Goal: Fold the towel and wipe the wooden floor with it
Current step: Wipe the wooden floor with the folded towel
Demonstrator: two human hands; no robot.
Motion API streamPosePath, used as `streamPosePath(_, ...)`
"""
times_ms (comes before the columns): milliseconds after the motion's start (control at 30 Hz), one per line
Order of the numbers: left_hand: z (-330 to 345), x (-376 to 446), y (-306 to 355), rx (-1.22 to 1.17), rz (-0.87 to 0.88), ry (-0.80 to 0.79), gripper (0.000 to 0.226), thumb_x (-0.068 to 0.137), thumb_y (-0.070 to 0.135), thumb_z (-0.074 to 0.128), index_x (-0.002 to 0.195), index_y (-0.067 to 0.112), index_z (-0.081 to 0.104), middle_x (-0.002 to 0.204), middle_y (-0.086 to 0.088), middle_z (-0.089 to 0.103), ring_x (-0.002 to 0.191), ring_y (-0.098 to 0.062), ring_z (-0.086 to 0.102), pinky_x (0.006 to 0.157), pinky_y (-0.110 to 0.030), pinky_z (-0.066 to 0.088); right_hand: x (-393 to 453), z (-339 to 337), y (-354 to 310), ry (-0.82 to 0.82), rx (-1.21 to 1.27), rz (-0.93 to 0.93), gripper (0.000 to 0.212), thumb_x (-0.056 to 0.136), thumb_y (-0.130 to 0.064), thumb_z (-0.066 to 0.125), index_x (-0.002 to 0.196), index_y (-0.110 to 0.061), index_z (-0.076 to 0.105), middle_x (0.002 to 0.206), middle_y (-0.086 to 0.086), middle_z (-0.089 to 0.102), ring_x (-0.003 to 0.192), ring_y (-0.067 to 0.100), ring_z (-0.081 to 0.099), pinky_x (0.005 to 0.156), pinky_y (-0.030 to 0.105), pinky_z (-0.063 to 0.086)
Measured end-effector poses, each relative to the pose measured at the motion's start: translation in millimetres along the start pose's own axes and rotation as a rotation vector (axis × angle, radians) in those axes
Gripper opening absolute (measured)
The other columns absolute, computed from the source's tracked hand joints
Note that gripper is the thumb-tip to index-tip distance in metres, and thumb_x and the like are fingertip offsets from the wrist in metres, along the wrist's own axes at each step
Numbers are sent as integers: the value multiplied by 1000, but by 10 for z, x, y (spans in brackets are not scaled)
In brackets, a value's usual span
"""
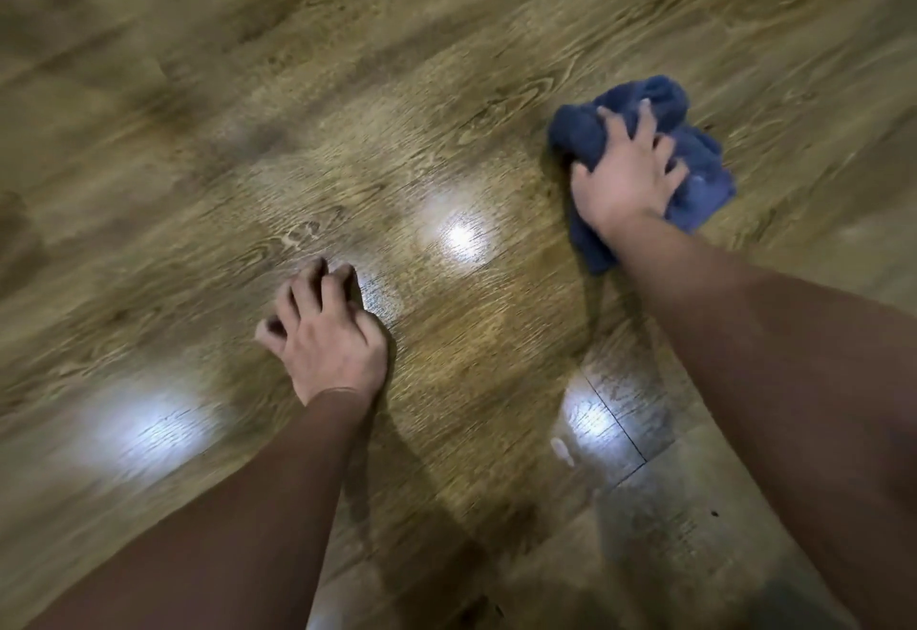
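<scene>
A dark blue towel, bunched up rather than flat, lies on the wooden floor at the right. My right hand presses down on top of it, fingers spread and gripping the cloth. My left hand rests on the bare floor at the lower middle, propped on its fingertips with the fingers bent and apart, holding nothing. Both forearms reach in from the bottom of the view. Part of the towel is hidden under my right hand and wrist.
Brown wood-grain planks fill the whole view, with bright light reflections between the hands and at the lower left. A small white smear sits on the floor near a plank seam at the lower right.
</scene>
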State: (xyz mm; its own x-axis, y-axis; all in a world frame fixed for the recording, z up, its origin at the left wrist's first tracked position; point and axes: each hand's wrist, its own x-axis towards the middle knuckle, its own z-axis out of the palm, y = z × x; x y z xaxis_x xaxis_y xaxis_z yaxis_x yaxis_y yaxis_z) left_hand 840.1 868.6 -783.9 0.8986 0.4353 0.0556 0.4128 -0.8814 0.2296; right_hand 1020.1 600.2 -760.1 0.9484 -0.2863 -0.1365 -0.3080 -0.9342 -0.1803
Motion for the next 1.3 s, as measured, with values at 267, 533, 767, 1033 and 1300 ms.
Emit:
streamPosePath(267,-27,2,15,-1,29,-15,48,73,30,39,116,15,53,136,-11,49,126,-31,39,97,-52,26,-1303,344,-858,-8,-68,-444,77,75,-50,67,146,-43,39,165,4,20,142,38,29,115,60,16)
streamPosePath(533,6,-12,10,-36,43,-2,59,71,30,40,127,15,47,131,-12,50,122,-34,41,94,-56,29,-1497,396,-895,-170,-81,-751,73,84,-53,63,150,-41,34,165,2,14,145,35,25,117,58,15)
streamPosePath(767,-13,-69,144,-100,267,24,41,74,19,44,113,19,57,128,-12,55,116,-33,47,98,-56,26,-890,209,-327,-108,13,-489,73,85,-52,63,150,-45,31,166,-4,11,145,30,24,117,55,17)
streamPosePath(1033,246,-243,1739,-51,846,-224,42,84,36,43,123,26,56,138,2,52,130,-21,45,103,-54,27,-357,-214,1213,-18,4,-100,70,87,-50,59,150,-44,30,166,0,15,143,32,29,115,54,23)
streamPosePath(1300,388,249,2445,68,274,-668,132,48,102,45,151,47,-16,157,9,-40,147,-25,-33,95,-83,-11,-836,-447,2660,35,63,282,70,88,-43,60,150,-43,29,166,0,12,145,35,25,115,56,22)
